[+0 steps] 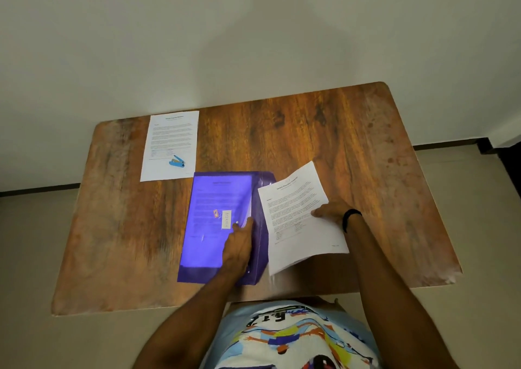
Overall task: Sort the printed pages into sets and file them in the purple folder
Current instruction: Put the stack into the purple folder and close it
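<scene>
My right hand (331,210) grips the set of pages (298,219) at its right edge, thumb on top, and the set hangs tilted just beside the purple folder (208,253), on its right side. The folder lies flat in the middle of the table (366,157), near me, w/ 1 printed sheet already showing through the cover. My left hand (238,246) rests on the folder, fingertips at the edge of the front cover near the snap button. I think the step now is to slide this set inside. To do it well I should lift the cover enough for a wide mouth, turn the set square to the folder, and enter w/ the long edge first so no corner catches or folds; the left hand must also keep the folder from slipping. Another set (170,143) waits at the far left w/ a blue stapler (177,161) on it. What I cannot tell: if the left fingers pinch the cover or only press it, how many sheets the right hand has, whether they are stapled, and the text, which is too small. My right fingers are hidden under the paper.
</scene>
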The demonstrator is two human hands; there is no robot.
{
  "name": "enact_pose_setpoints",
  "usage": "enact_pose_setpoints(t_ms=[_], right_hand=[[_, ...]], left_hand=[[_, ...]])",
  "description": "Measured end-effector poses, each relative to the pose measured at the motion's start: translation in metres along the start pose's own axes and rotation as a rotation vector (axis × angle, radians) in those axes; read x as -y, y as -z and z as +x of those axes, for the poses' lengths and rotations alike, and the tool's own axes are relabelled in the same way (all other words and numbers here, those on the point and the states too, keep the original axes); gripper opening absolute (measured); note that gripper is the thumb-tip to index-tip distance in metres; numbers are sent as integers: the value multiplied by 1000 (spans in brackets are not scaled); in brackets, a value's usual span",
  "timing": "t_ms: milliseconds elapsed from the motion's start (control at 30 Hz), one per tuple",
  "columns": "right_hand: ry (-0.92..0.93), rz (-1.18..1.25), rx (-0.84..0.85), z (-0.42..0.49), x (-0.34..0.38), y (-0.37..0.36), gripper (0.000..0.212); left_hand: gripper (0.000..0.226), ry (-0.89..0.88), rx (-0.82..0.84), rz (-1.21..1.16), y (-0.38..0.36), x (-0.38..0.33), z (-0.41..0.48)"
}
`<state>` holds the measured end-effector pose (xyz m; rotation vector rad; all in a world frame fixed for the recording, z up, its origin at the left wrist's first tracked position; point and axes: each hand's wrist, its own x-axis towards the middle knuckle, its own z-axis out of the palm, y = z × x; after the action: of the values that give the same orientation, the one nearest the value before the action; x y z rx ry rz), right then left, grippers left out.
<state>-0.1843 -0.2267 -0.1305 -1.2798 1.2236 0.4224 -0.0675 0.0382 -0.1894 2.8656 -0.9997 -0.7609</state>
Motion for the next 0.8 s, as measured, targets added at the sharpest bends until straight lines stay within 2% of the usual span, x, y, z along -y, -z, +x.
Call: enact_pose_setpoints(t_ms=[100, 200, 333, 433, 533, 667, 800], right_hand=[[-3, 9, 46, 1, -1, 2, 21], [0, 37, 90, 4, 0, 2, 21], [50, 21, 161, 16, -1, -4, 34], [98, 26, 164, 21, 0, -15, 37], [179, 55, 110, 18, 6, -32, 36], [322, 52, -71, 15, 10, -59, 33], [359, 32, -156, 13, 12, -80, 31]], left_hand=[[31, 84, 71, 123, 1, 2, 3], [45, 74, 66, 171, -2, 1, 2], [64, 79, 90, 201, 5, -3, -3], [62, 92, 98, 210, 13, -8, -5], [62, 82, 82, 245, 18, -10, -7], [63, 56, 53, 261, 27, -11, -9], [61, 60, 17, 242, 41, -14, -6]])
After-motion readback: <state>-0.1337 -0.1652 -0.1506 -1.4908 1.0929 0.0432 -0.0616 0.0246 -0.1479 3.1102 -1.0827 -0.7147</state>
